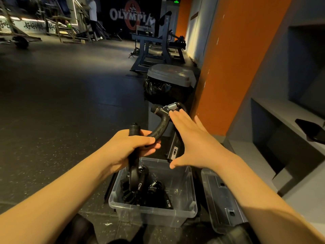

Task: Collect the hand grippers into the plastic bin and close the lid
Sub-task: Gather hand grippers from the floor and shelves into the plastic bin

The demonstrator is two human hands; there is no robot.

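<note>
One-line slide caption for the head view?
Left hand grips a hand gripper over the open plastic bin; right hand open beside its spring; lid lies beside the bin.

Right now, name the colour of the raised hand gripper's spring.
Silver: the spring on the black hand gripper shows best in the head view.

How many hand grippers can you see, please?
3: the left hand grips a raised gripper and a hanging gripper dipping into the bin; a third gripper lies inside. Others may be hidden.

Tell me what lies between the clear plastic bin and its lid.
Nothing: in the head view only a narrow strip of dark floor separates the plastic bin from the lid, which lies flat to the bin's right.
</note>
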